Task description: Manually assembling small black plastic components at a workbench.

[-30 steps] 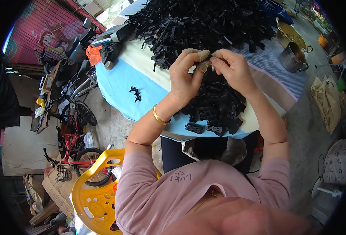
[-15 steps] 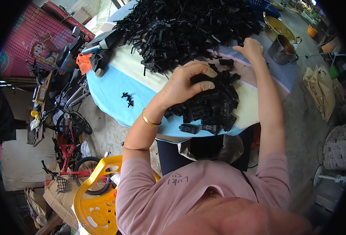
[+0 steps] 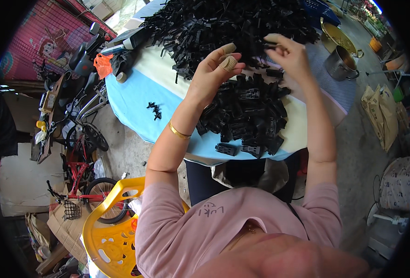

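Observation:
My left hand (image 3: 214, 69) hovers over the far left part of a near heap of black plastic clip-like pieces (image 3: 246, 111). Tan covers wrap its thumb and a finger; the fingers are apart with nothing visible between them. To the right, my right hand (image 3: 288, 58) is raised at the near edge of a large pile of thin black plastic parts (image 3: 233, 28). Its thumb and fingers curl toward each other. Anything between them blends with the black pile behind, so I cannot make it out. A few small black bits (image 3: 154, 110) lie apart on the cloth at left.
The round table has a striped cloth (image 3: 137, 99). At its right stand a metal pot (image 3: 342, 64) and a brass-coloured pan (image 3: 337, 39); a tape roll (image 3: 121, 77) and orange bag (image 3: 103, 66) lie left. Below left are a yellow chair (image 3: 110, 236) and red bicycle (image 3: 80, 169).
My left hand has lifted off the near heap and moved up and left, its fingers parting. My right hand has shifted left from the cloth's right side toward the middle.

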`<action>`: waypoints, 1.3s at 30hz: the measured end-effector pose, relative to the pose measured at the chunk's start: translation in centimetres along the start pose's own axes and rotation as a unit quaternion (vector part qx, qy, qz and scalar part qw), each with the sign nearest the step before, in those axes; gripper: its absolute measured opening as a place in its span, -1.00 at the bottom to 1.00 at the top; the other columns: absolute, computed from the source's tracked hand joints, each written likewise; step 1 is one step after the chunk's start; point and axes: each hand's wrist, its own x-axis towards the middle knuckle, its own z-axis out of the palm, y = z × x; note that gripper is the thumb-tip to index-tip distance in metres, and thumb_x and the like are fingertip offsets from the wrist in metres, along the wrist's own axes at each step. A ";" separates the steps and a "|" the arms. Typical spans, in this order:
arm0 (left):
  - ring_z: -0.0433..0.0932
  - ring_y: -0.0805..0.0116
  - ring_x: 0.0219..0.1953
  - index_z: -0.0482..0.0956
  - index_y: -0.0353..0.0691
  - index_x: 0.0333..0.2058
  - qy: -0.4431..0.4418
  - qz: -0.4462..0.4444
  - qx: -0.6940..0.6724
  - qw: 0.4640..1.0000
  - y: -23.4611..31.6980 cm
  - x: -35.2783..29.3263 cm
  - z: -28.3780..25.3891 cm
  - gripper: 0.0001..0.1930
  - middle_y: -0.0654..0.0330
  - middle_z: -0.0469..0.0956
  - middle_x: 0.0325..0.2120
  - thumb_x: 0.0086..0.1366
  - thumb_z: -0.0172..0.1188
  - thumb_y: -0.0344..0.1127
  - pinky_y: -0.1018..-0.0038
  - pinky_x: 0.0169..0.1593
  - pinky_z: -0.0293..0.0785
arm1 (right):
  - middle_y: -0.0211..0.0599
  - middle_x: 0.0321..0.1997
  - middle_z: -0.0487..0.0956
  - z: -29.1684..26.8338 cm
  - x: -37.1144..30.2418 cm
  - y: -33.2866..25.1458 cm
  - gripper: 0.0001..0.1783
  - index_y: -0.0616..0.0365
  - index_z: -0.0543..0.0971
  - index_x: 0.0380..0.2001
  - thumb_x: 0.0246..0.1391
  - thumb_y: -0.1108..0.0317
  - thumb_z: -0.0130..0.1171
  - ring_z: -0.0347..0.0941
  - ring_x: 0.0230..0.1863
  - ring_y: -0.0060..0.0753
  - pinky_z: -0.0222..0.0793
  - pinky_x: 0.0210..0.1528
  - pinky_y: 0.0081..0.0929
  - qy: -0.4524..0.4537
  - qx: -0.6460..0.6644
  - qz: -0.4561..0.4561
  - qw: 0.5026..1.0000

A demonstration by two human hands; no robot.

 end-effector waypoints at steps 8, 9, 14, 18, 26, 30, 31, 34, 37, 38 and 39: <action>0.45 0.13 -0.08 0.10 -0.38 0.12 -0.227 -0.068 -0.060 0.970 1.0 0.1 -1.4 -0.27 0.00 0.36 -0.08 0.14 0.10 0.02 0.40 0.02 0.37 | -0.41 -0.59 0.41 1.5 -1.4 -3.7 -0.60 0.17 0.56 -0.27 -0.31 0.67 0.20 0.28 -0.62 -0.60 0.24 -0.59 -0.68 -0.043 0.058 -0.234 0.970; 0.45 0.13 -0.07 0.06 -0.38 0.14 -0.262 -0.092 -0.085 0.957 0.9 0.2 -1.6 -0.24 0.00 0.36 -0.09 0.12 0.13 0.01 0.40 0.01 0.38 | -0.39 -0.59 0.42 1.5 -1.3 -3.8 -0.60 0.17 0.56 -0.28 -0.33 0.67 0.22 0.30 -0.62 -0.58 0.25 -0.60 -0.66 -0.042 0.057 -0.264 0.962; 0.49 0.14 -0.12 0.17 -0.33 0.08 -0.231 -0.118 -0.109 0.959 1.0 -0.1 -1.7 -0.38 0.03 0.42 -0.14 0.09 0.21 -0.22 0.36 -0.02 0.42 | -0.36 -0.58 0.42 1.9 -1.6 -4.8 -0.54 0.16 0.53 -0.21 -0.34 0.62 0.27 0.32 -0.60 -0.56 0.28 -0.58 -0.64 -0.010 -0.009 -0.354 0.935; 0.52 0.16 -0.17 0.35 -0.21 -0.06 -0.128 -0.039 -0.125 0.983 0.5 -0.1 -1.5 -0.61 0.00 0.46 -0.15 0.10 0.16 -0.44 0.37 -0.04 0.44 | -0.58 -0.57 0.33 0.5 -1.4 -4.9 -0.54 0.13 0.45 -0.09 -0.16 0.57 0.19 0.19 -0.56 -0.80 0.14 -0.57 -0.81 -0.072 0.090 -0.083 0.990; 0.53 0.46 -0.34 0.40 -0.32 -0.22 -0.023 0.147 0.038 0.988 0.2 -0.5 0.5 -0.68 0.15 0.50 -0.34 -0.01 0.20 -0.63 0.62 -0.27 0.50 | -0.57 -0.59 0.35 2.4 -2.3 -6.3 -0.76 0.25 0.50 -0.24 0.14 0.32 -0.04 0.17 -0.59 -0.81 0.06 -0.58 -0.84 -0.136 0.286 0.060 0.946; 0.45 0.63 -0.44 0.40 -0.33 -0.22 0.029 0.159 0.156 0.974 -0.3 -0.7 0.9 -0.66 0.24 0.50 -0.38 -0.02 0.23 -0.61 0.73 -0.39 0.41 | -0.57 -0.60 0.35 2.8 -2.6 -6.6 -0.78 0.25 0.51 -0.26 0.12 0.35 -0.02 0.18 -0.59 -0.82 0.06 -0.58 -0.84 -0.130 0.281 0.061 0.949; 0.45 0.63 -0.44 0.40 -0.33 -0.22 0.029 0.159 0.156 0.974 -0.3 -0.8 0.9 -0.66 0.24 0.50 -0.38 -0.02 0.23 -0.61 0.73 -0.39 0.41 | -0.57 -0.60 0.35 2.8 -2.7 -6.7 -0.78 0.25 0.51 -0.26 0.12 0.35 -0.02 0.18 -0.59 -0.82 0.06 -0.58 -0.84 -0.129 0.280 0.062 0.949; 0.41 0.66 -0.48 0.41 -0.34 -0.23 0.015 0.149 0.111 0.982 0.3 -1.0 1.2 -0.69 0.27 0.51 -0.38 0.00 0.21 -0.61 0.73 -0.41 0.38 | -0.56 -0.60 0.37 2.5 -2.7 -6.9 -0.80 0.26 0.51 -0.28 0.12 0.36 -0.01 0.20 -0.58 -0.83 0.08 -0.57 -0.84 -0.119 0.299 0.073 0.944; 0.51 0.45 -0.32 0.37 -0.39 -0.22 -0.013 0.149 0.108 0.983 0.6 -1.3 1.1 -0.73 0.09 0.49 -0.27 0.06 0.11 -0.67 0.58 -0.21 0.49 | -0.56 -0.61 0.37 2.2 -2.6 -7.2 -0.80 0.27 0.51 -0.31 0.12 0.37 -0.02 0.21 -0.59 -0.82 0.09 -0.56 -0.84 -0.145 0.305 0.119 0.934; 0.51 0.44 -0.31 0.37 -0.39 -0.23 -0.007 0.176 0.131 0.976 0.3 -1.3 1.0 -0.74 0.08 0.49 -0.27 0.06 0.10 -0.67 0.58 -0.20 0.49 | -0.54 -0.66 0.37 2.6 -2.8 -7.3 -0.81 0.26 0.52 -0.37 0.11 0.37 -0.01 0.20 -0.62 -0.79 0.10 -0.59 -0.79 -0.120 0.285 0.092 0.947; 0.51 0.44 -0.31 0.37 -0.40 -0.24 -0.002 0.204 0.154 0.967 0.1 -1.3 1.0 -0.76 0.08 0.49 -0.27 0.07 0.09 -0.67 0.58 -0.19 0.48 | -0.52 -0.71 0.37 2.8 -2.9 -7.3 -0.81 0.25 0.54 -0.43 0.10 0.36 0.00 0.20 -0.65 -0.77 0.10 -0.62 -0.75 -0.096 0.264 0.064 0.958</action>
